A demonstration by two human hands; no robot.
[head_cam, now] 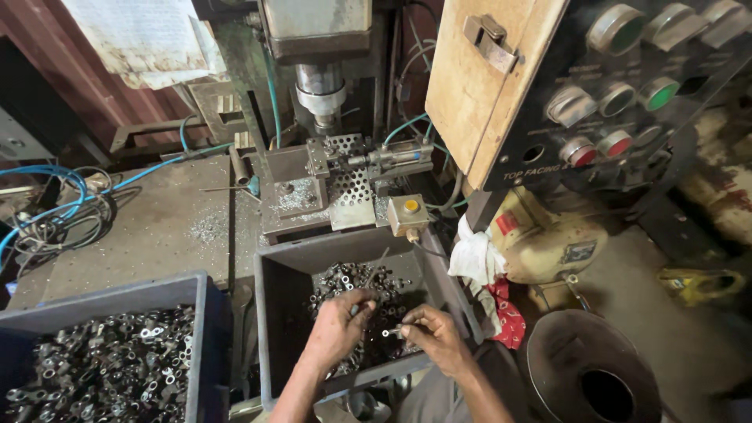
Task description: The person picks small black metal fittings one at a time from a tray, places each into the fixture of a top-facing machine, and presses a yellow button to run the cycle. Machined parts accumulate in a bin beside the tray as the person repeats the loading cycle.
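Hands work inside a dark grey bin (282,313) of small metal parts (352,278): the left hand (338,325) is clenched in the heap, the right hand (435,335) pinches one small metal fitting (392,333) between its fingertips.

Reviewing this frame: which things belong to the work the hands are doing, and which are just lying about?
In the work:
- left hand, reaching into the parts
- right hand, pinching a small metal part
- grey bin of small metal parts

Lying about:
- blue bin of similar parts at left
- white rag and red cloth
- blue hoses
- round black container
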